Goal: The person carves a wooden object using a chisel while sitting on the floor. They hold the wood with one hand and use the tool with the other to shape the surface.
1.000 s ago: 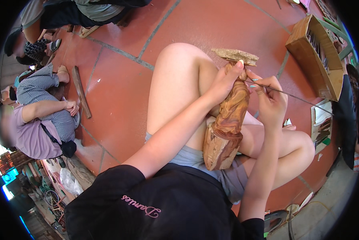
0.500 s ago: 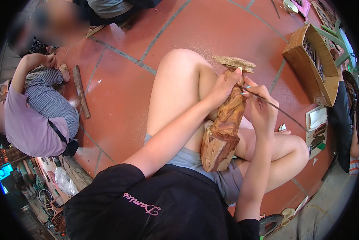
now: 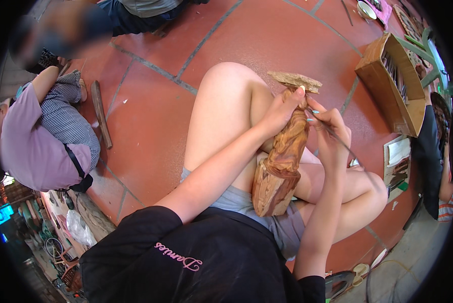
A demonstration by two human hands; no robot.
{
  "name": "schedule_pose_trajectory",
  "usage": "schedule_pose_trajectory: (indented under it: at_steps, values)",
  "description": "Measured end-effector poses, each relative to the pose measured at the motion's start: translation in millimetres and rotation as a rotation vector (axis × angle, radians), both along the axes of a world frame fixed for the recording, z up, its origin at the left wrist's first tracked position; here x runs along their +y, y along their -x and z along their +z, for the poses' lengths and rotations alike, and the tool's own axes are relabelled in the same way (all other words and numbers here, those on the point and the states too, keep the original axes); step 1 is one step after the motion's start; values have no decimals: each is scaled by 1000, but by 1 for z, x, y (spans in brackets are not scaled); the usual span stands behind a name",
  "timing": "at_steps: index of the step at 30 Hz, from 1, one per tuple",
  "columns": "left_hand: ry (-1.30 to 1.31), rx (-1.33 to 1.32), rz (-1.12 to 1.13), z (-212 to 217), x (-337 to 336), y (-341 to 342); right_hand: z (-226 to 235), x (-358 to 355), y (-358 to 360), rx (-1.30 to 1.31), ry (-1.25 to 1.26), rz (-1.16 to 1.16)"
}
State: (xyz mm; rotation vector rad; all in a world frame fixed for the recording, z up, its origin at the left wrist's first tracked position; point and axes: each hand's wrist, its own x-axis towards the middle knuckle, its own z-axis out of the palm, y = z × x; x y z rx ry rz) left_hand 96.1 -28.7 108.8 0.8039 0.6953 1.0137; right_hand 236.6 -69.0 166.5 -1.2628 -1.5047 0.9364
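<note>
Carving point(image 3: 282, 161) of brown wood, one piece, propped on the seated person's lap between two bare legs.

Its long axis runs from the broad base near the shorts up and away to a flat slab at the far end, leaning slightly right. The left hand point(image 3: 282, 108) wraps closed around the upper part, thumb near the slab. The right hand point(image 3: 330, 132) pinches one thin tool point(image 3: 345, 146), its shaft pointing down-right. Beyond: one open cardboard box point(image 3: 383, 86) on the red tile floor point(image 3: 150, 126), one wooden stick point(image 3: 101, 113), a person in a lilac shirt point(image 3: 29, 146) at left.
</note>
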Motion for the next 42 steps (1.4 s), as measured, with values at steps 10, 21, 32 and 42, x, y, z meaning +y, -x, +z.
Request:
schedule_pose_trajectory:
  at_steps: [10,21,32,42]
  values:
    - [-51,59,11,-15,-3,8,0,-9,6,54,56,67]
    - [-36,10,41,-7,-4,16,-5,-6,21,-172,-58,-1]
    - [-50,-21,-61,1,-3,17,5,-1,23,-33,88,-34]
    - [-146,24,80,-15,0,8,-25,-4,21,-2,-157,-66]
